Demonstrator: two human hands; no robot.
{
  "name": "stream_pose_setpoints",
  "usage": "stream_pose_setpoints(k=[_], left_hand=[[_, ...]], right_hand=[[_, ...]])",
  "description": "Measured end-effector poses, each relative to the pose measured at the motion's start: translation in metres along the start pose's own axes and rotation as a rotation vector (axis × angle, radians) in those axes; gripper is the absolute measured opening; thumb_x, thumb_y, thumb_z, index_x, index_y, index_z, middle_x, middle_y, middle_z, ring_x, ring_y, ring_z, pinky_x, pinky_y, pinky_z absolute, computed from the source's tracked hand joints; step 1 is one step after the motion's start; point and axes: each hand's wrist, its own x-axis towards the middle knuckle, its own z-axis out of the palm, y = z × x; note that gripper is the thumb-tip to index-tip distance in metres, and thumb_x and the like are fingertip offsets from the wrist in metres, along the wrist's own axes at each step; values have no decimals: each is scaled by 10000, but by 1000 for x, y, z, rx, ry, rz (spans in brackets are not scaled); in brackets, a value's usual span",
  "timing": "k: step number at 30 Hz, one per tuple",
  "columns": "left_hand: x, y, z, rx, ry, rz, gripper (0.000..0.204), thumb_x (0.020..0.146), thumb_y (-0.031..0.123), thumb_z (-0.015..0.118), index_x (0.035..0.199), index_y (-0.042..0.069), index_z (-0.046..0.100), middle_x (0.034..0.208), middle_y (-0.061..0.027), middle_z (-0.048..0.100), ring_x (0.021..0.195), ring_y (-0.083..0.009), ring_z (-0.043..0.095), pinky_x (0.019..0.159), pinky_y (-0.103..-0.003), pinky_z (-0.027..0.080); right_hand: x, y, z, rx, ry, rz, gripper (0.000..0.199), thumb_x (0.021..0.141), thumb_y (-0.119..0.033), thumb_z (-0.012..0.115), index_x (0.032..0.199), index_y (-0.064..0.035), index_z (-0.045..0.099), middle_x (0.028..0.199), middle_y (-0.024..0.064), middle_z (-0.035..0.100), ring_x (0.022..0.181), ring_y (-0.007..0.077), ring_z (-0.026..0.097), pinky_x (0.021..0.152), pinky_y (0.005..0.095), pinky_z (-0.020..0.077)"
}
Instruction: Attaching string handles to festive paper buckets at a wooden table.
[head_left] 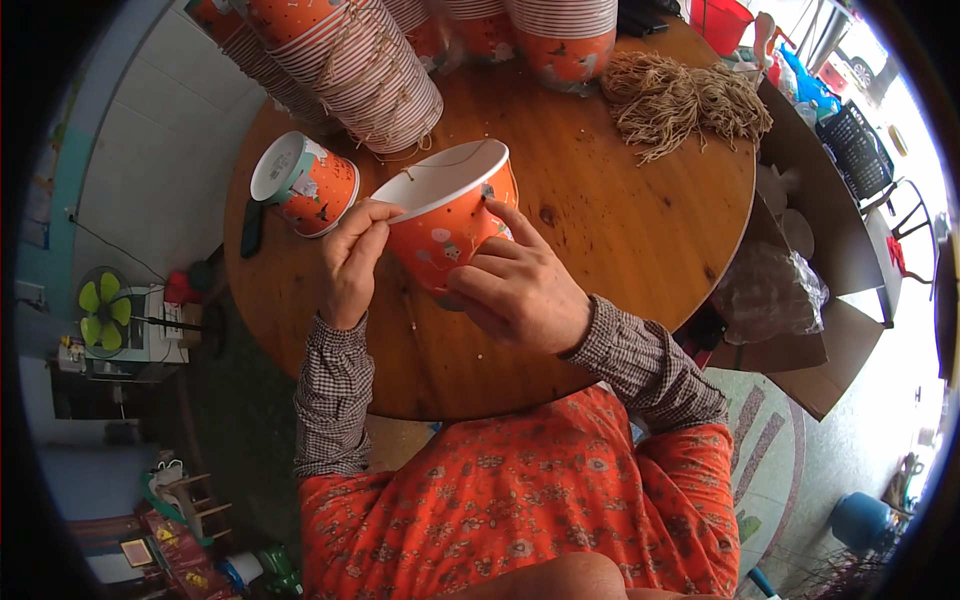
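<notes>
On the round wooden table (610,270), the work looks well under way. At the far left, a tall stack of buckets (385,85) stands mouths down with strings trailing among the rims, so those seem finished. At the far middle, a wrapped stack (566,62) stands mouths up with no string to be made out, so it is probably left to do. A bundle of string (685,105) waits at the far right (plenty, by the look of it).

The held bucket (440,228) is above the table's left half, tilted, and appears partly done: a thin string (450,163) runs along its inside, but whether both ends are fixed cannot be told. The right hand (525,290) presses curled fingers against its right wall; the left hand (352,262) pinches the left rim.

Around them, an open cardboard box (800,345) stands right of the table and a green fan (104,308) far off left. An upside-down bucket (325,195), just beside the held one, narrows the left hand's room; a dark flat object (251,230) lies left of it.
</notes>
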Motion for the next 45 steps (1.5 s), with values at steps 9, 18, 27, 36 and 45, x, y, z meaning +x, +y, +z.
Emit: stream_pose_setpoints(k=[9,18,27,36,45], left_hand=[[8,11,19,600,62,322,227,898,224,647,1047,52,653,883,-92,708,834,-222,665,985,-419,360],[2,17,18,498,27,286,174,903,165,636,1051,80,670,724,-53,708,684,-150,683,941,-359,386],[-1,21,24,516,63,340,152,892,139,645,1025,76,682,732,-49,703,662,-156,675,902,-344,396],[-4,23,27,504,27,338,159,892,139,644,1033,74,677,809,-57,710,679,-159,674,928,-359,377],[-7,30,26,557,-78,329,188,880,120,639,1059,67,662,956,-77,706,856,-196,665,951,-377,371]], right_hand=[[2,-6,22,-8,39,-82,115,743,-88,641,802,-81,543,650,21,524,731,205,586,1083,541,316],[10,-9,17,-17,31,-110,127,716,-85,644,773,-77,531,629,21,512,721,205,576,1076,556,327],[10,-13,18,-92,57,-131,110,694,-87,622,758,-81,533,622,13,499,726,199,579,1080,555,333],[9,-17,7,-205,-55,-104,162,700,-62,647,847,-77,582,675,-2,530,681,165,577,1085,520,325],[15,-16,-5,-149,-104,-129,115,727,-104,583,834,-81,550,635,19,583,698,182,634,1030,449,376]])
